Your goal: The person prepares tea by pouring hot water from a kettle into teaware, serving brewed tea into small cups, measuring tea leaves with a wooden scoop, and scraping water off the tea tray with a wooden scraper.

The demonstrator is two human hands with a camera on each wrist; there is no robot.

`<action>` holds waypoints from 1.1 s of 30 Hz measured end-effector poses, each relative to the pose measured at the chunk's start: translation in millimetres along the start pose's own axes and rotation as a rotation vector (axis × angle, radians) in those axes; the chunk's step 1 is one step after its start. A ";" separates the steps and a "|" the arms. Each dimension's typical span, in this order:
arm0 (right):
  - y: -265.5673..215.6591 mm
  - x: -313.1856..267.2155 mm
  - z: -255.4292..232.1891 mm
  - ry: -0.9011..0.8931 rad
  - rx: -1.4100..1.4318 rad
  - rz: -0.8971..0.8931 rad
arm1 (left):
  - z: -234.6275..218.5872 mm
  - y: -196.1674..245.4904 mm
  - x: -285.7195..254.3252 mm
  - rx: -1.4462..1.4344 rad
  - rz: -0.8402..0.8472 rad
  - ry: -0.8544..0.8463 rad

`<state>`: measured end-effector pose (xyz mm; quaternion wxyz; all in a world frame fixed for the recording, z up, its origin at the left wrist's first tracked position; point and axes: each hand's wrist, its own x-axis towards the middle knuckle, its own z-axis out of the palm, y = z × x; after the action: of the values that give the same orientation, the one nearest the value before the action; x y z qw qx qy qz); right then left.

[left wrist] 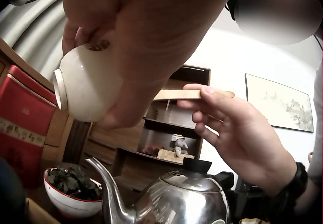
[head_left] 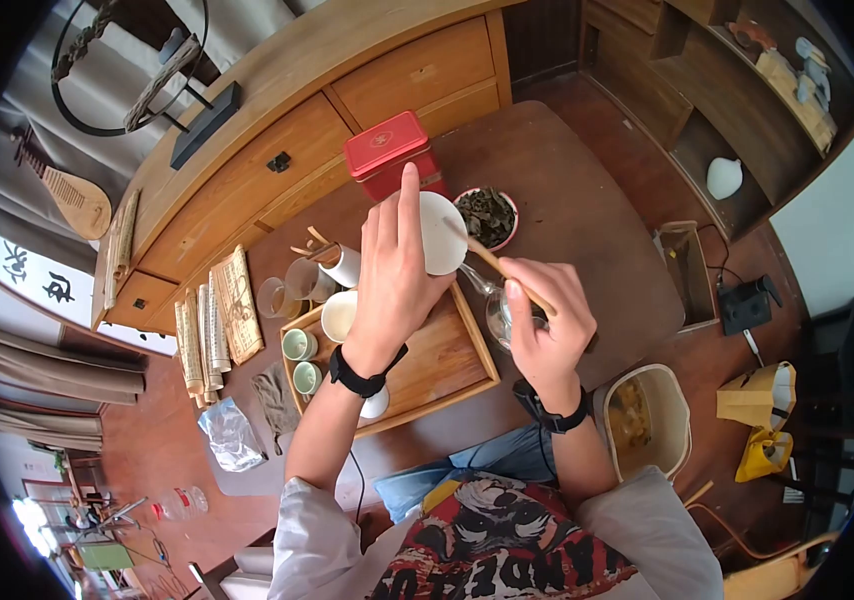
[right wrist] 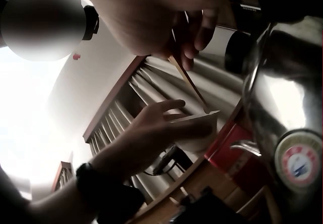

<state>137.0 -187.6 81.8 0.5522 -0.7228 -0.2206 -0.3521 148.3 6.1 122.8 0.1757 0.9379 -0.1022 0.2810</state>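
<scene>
My left hand (head_left: 393,262) holds a small white porcelain bowl (head_left: 444,240) up over the table, its mouth tipped toward the right hand. The left wrist view shows the bowl (left wrist: 90,82) lying on its side, foot ring to the left. My right hand (head_left: 554,325) pinches a slim, flat wooden stick (head_left: 488,259) between thumb and fingers. The stick's far end reaches into the bowl's mouth. Below the hands stands a shiny metal kettle (left wrist: 176,198). A red-rimmed white bowl (left wrist: 73,206) full of dark leaves is beyond the hands, close to the kettle's spout.
A red tin (head_left: 387,145) stands behind the bowls. The wooden tray (head_left: 437,370) carries pale green cups (head_left: 299,345) and white ware. Left of it are glass cups (head_left: 275,298), paper scrolls (head_left: 237,305) and a plastic bag (head_left: 232,435). A bin (head_left: 647,425) stands at the right.
</scene>
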 end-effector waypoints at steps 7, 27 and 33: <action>-4.1 -6.5 20.7 -0.070 0.160 0.110 | 1.1 1.4 -4.9 -0.032 0.018 0.025; -9.2 0.6 12.1 -0.050 0.106 0.064 | -6.4 12.0 -5.2 -0.011 0.033 0.012; -7.1 -0.2 12.0 0.000 0.050 0.068 | -6.4 13.5 -9.0 -0.004 0.042 -0.034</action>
<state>135.0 -174.1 84.5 0.5815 -0.7159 -0.2047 -0.3276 133.8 -3.0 126.3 0.1698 0.9398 -0.1255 0.2686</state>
